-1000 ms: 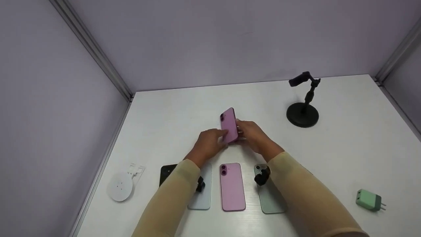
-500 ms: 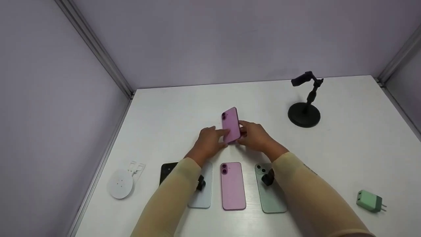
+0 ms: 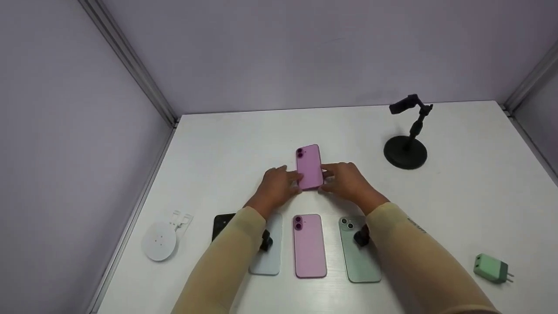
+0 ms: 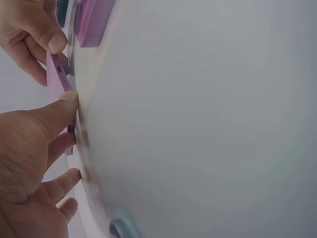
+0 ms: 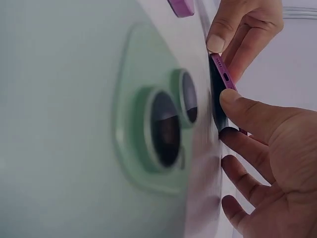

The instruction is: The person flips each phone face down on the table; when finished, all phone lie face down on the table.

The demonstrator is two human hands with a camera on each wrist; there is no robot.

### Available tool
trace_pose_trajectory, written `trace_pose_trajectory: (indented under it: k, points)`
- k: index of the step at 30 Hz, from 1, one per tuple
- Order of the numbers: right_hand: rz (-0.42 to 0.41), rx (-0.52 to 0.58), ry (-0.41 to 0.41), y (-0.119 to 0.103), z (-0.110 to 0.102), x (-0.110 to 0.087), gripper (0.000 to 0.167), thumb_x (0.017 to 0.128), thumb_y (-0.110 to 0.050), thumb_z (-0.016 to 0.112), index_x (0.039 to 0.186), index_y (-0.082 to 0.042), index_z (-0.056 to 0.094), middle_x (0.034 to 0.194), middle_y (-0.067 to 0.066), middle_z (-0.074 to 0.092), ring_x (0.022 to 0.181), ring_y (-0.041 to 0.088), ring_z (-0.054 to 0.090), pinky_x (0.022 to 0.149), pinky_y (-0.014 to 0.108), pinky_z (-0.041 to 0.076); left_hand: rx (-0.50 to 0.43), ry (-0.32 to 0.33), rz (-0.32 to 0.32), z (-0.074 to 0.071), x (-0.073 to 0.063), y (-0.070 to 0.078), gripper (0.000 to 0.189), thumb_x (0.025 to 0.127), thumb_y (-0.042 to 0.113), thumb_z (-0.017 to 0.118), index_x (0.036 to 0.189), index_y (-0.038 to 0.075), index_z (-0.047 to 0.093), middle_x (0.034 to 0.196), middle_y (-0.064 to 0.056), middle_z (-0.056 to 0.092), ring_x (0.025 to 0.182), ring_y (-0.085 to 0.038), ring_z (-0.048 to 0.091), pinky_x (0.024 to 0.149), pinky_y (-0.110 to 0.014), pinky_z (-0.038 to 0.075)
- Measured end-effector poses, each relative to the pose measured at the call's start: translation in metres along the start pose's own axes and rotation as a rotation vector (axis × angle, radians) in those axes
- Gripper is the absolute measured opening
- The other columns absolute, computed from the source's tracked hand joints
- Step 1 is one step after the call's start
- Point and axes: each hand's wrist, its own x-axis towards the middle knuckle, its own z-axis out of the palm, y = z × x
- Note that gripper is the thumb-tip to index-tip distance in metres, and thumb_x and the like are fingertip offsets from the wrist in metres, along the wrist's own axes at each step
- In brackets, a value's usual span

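A pink smartphone, its back with two lenses facing up, is held low over the white table between both hands. My left hand grips its left edge, and my right hand pinches its right edge. The wrist views show both thumbs at the corners of the bottom end, where the charging port of the phone is visible. Whether its underside touches the table cannot be told. Nearer me, a second pink smartphone lies between a pale blue smartphone and a green smartphone.
A black phone stand is at the back right. A green charger lies at the right. White round disc and a small clear stand are at the left. A black smartphone is partly under my left sleeve.
The held pink smartphone has turned from slanted to nearly straight and been lowered flatter toward the table. My right hand has shifted slightly right with it; my left hand has barely moved.
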Motion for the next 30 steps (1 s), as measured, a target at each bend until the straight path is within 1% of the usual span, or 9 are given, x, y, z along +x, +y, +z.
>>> trace_pose_trajectory:
  k: [3, 6, 12, 17, 19, 21, 26, 30]
  points:
    - [-0.015, -0.016, 0.009, 0.0013, -0.0014, -0.0036, 0.068, 0.094, -0.018, 0.087, 0.156, -0.007, 0.06, 0.138, 0.012, 0.076, 0.146, 0.037, 0.06, 0.126, 0.053, 0.043, 0.006, 0.014, 0.037, 0.0007, -0.0004, -0.0007, 0.047, 0.105, 0.032, 0.075, 0.151, 0.03, 0.067, 0.166, -0.015, 0.054, 0.158, -0.042, 0.043, 0.133, -0.051, 0.035]
    - [-0.012, -0.043, 0.016, 0.0035, -0.002, -0.007, 0.068, 0.095, -0.021, 0.088, 0.155, -0.006, 0.061, 0.138, 0.012, 0.076, 0.146, 0.037, 0.059, 0.127, 0.054, 0.043, 0.005, 0.033, 0.075, 0.0016, -0.0009, -0.0012, 0.046, 0.104, 0.032, 0.076, 0.15, 0.028, 0.069, 0.161, -0.011, 0.06, 0.157, -0.043, 0.046, 0.132, -0.05, 0.037]
    - [0.002, -0.069, 0.012, 0.0052, -0.0043, -0.0105, 0.057, 0.097, -0.023, 0.086, 0.15, -0.01, 0.068, 0.139, 0.008, 0.076, 0.145, 0.037, 0.059, 0.127, 0.056, 0.041, 0.017, 0.026, 0.09, 0.0014, -0.0013, 0.0011, 0.045, 0.105, 0.032, 0.075, 0.149, 0.026, 0.069, 0.16, -0.011, 0.06, 0.156, -0.044, 0.046, 0.131, -0.052, 0.037]
    - [-0.015, -0.09, 0.009, 0.0039, -0.0059, -0.011, 0.053, 0.098, -0.022, 0.084, 0.148, -0.01, 0.07, 0.14, 0.007, 0.076, 0.145, 0.037, 0.06, 0.128, 0.057, 0.039, 0.039, 0.019, 0.102, 0.0006, -0.0004, 0.0023, 0.044, 0.106, 0.031, 0.074, 0.149, 0.025, 0.069, 0.158, -0.007, 0.062, 0.157, -0.041, 0.046, 0.132, -0.051, 0.035]
    - [-0.019, -0.1, 0.009, 0.0031, -0.006, -0.011, 0.053, 0.098, -0.022, 0.084, 0.147, -0.01, 0.07, 0.139, 0.007, 0.076, 0.145, 0.036, 0.06, 0.129, 0.057, 0.038, 0.044, 0.017, 0.103, 0.0007, 0.0, 0.0025, 0.044, 0.106, 0.03, 0.073, 0.149, 0.025, 0.069, 0.158, -0.006, 0.063, 0.157, -0.04, 0.046, 0.132, -0.051, 0.035]
    - [-0.022, -0.118, 0.012, 0.0028, -0.0058, -0.0107, 0.053, 0.097, -0.023, 0.085, 0.147, -0.01, 0.071, 0.138, 0.007, 0.077, 0.144, 0.036, 0.061, 0.128, 0.057, 0.039, 0.036, 0.012, 0.091, 0.0009, 0.0002, 0.0029, 0.044, 0.106, 0.03, 0.074, 0.15, 0.025, 0.069, 0.159, -0.007, 0.062, 0.157, -0.04, 0.046, 0.133, -0.051, 0.034]
    - [-0.063, -0.185, 0.034, 0.0018, -0.0045, -0.0102, 0.045, 0.097, -0.023, 0.085, 0.139, -0.01, 0.076, 0.132, 0.006, 0.08, 0.134, 0.035, 0.068, 0.123, 0.056, 0.045, 0.009, 0.008, 0.055, 0.0015, 0.0008, 0.0041, 0.044, 0.105, 0.028, 0.075, 0.148, 0.026, 0.07, 0.159, -0.007, 0.062, 0.159, -0.039, 0.044, 0.133, -0.05, 0.034]
    - [-0.097, -0.225, 0.058, 0.0019, -0.0019, -0.009, 0.037, 0.097, -0.021, 0.085, 0.132, -0.009, 0.08, 0.127, 0.006, 0.082, 0.127, 0.033, 0.072, 0.118, 0.054, 0.05, 0.008, 0.007, 0.046, 0.0013, 0.0008, 0.0044, 0.043, 0.105, 0.029, 0.075, 0.148, 0.027, 0.07, 0.158, -0.003, 0.063, 0.159, -0.037, 0.044, 0.133, -0.05, 0.034]
